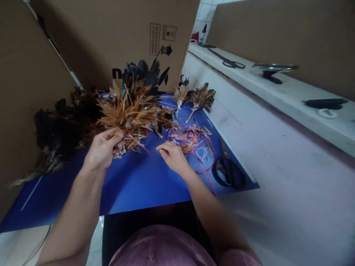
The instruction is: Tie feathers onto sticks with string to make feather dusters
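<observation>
Over the blue desk: feather bundle, one

Feather bundle, orange-brown, dark plumes behind; fanned upward, base pinched in the left hand. Right hand: fingertips drawn together near a red string; whether gripping it, cannot tell. Handling, by judgement: light, soft, springy, vanes easily crushed. Best hold: gathered base, clear of plumes. To the right: black-handled scissors.

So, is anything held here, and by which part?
The left hand grips the orange feather bundle by its base; whether the right hand holds anything can't be told.
</observation>
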The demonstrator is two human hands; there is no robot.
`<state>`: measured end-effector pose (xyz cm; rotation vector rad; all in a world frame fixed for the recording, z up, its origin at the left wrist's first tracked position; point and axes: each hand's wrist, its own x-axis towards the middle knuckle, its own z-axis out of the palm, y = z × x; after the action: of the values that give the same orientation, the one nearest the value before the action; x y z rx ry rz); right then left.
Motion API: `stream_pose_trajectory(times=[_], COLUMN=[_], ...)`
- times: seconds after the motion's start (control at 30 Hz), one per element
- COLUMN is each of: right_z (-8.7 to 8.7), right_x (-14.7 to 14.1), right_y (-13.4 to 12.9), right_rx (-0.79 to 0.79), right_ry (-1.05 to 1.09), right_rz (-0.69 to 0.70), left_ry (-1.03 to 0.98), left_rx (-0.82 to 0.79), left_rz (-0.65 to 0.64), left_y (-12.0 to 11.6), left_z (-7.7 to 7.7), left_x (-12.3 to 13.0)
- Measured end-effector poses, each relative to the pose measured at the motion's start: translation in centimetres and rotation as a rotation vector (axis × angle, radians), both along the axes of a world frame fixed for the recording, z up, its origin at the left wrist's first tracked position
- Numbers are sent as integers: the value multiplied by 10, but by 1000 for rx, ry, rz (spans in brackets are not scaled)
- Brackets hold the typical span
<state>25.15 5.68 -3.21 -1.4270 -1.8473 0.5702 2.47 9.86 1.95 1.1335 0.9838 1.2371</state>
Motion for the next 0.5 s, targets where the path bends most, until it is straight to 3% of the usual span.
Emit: stream_pose_trajectory(times=[0.17, 0.3, 0.4, 0.5], right_z=[-4, -12, -14, -11], right_x=[-38, -61, -60, -43], right_y=[44, 64, 67, 61], right_rx=[-39, -82, -71, -79], right_ry=[-237, -404, -384, -203], right_rz=[-8, 20, -5, -21], left_ry=[-81, -101, -97, -90], left_rx=[42, 38, 27, 7], left_rz=[40, 52, 77, 101], left_y=[-3, -1, 4, 10], left_z=[11, 11, 6, -2], left_x=[-12, -16, -16, -15])
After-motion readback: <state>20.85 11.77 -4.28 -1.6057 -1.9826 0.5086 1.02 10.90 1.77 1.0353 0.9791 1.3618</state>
